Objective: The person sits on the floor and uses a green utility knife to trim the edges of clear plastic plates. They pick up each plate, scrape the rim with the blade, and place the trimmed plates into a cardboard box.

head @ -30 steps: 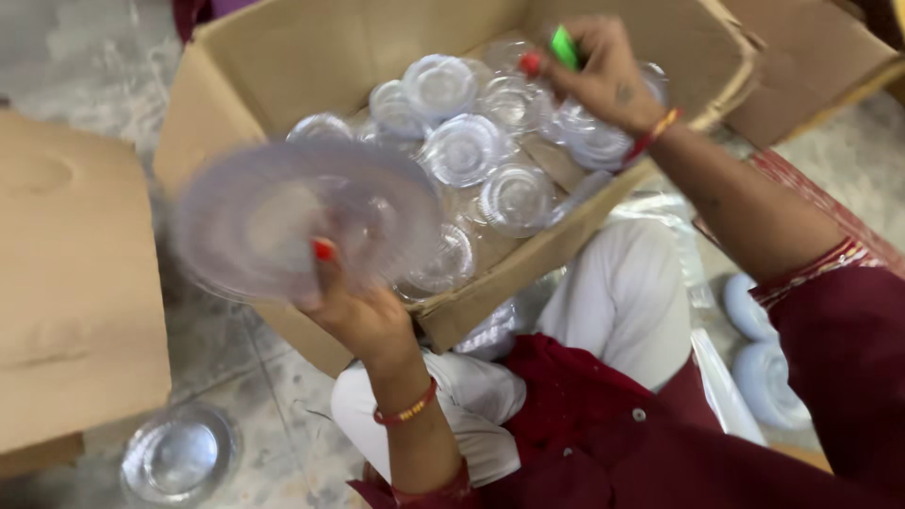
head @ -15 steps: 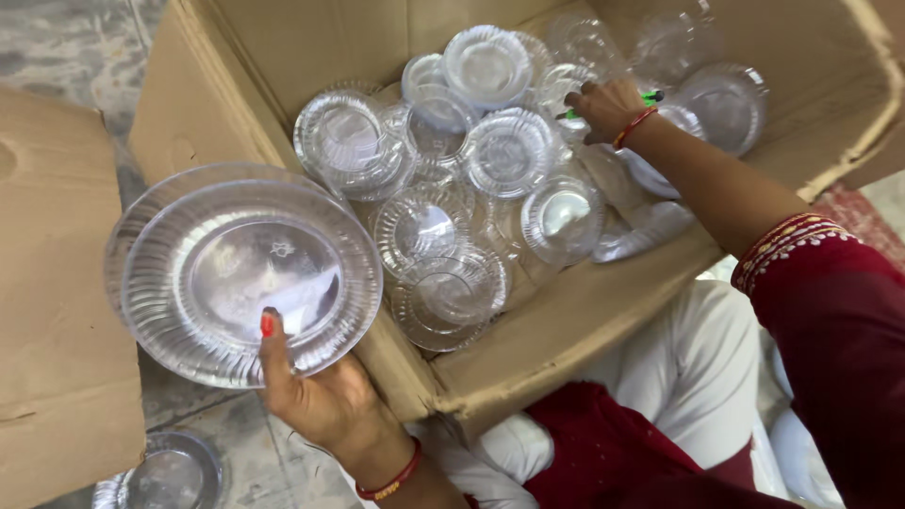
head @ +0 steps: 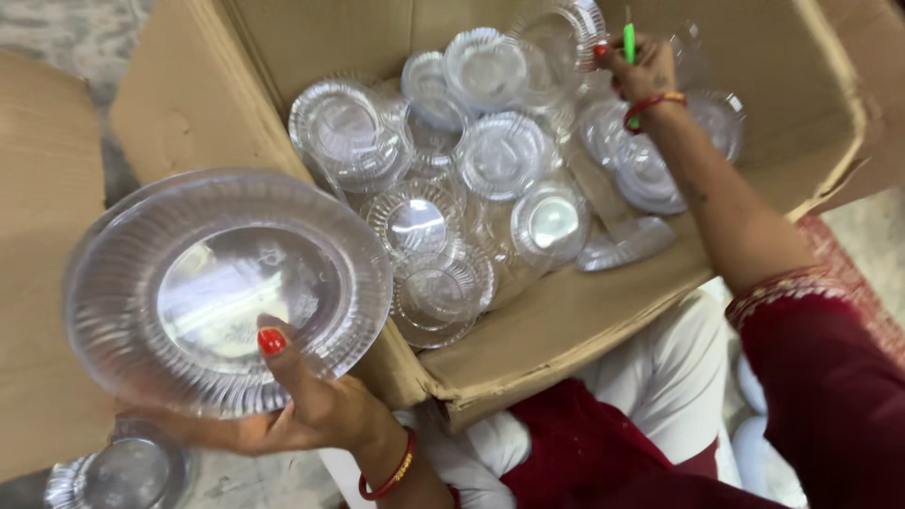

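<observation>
Clear plate (head: 226, 292) gripped by left hand (head: 311, 415); right hand (head: 641, 71) pinches green pen (head: 629, 42).

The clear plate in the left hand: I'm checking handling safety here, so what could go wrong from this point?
The left hand holds the large clear plate only by its lower rim, thumb on top, beside the cardboard box; it could tip or slip out. The right hand, holding a green tool, reaches among loosely piled small clear plates, which might shift or get scratched.

Right hand (head: 641, 75) lifted higher in box (head: 528, 349), green stick (head: 629, 42) upright.
</observation>
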A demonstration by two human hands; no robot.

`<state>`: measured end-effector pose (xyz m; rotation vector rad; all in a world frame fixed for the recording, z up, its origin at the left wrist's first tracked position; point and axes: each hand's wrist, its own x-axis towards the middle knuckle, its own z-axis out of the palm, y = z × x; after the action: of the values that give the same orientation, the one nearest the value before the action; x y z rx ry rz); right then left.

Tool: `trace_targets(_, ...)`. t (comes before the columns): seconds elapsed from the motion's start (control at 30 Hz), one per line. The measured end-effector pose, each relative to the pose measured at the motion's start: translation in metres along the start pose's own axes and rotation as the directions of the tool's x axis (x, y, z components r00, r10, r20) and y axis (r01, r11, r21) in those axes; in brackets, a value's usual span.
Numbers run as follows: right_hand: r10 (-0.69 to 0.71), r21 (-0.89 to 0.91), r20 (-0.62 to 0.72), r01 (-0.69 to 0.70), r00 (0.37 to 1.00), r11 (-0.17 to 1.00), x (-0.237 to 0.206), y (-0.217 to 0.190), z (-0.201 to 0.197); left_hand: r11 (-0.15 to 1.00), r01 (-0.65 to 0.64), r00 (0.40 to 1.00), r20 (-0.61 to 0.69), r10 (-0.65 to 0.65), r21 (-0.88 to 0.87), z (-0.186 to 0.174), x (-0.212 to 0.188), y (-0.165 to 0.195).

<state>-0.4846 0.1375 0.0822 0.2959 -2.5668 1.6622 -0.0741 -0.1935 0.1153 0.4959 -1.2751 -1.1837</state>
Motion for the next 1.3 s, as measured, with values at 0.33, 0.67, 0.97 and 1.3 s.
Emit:
trace_targets(0.33,-0.784,-0.26,-0.271,0.741,0.559,0.619,-0.238,-0.174,-0.031,0.921,0.372,0.736,0.641,-0.218,-0.114,0.023,-0.036,0.038)
trace_targets(0.67,-0.825,-0.431,0.276,0.831,0.493,0.353,-0.363,-0.193,-0.066,0.858,0.509,0.541,0.8,-0.257,-0.069,0.01,-0.116,0.044)
trace_targets(0.97,-0.779,-0.291,0.326,0.841,0.536,0.457,-0.388,-0.196,-0.08,0.75,0.659,0.557,0.711,-0.429,-0.064,0.004,-0.124,0.033)
trace_targets(1.3,-0.632,-0.024,-0.471,0.707,0.615,0.707,-0.383,-0.103,-0.146,0.82,0.572,0.656,0.583,-0.479,0.031,0.001,-0.141,0.034)
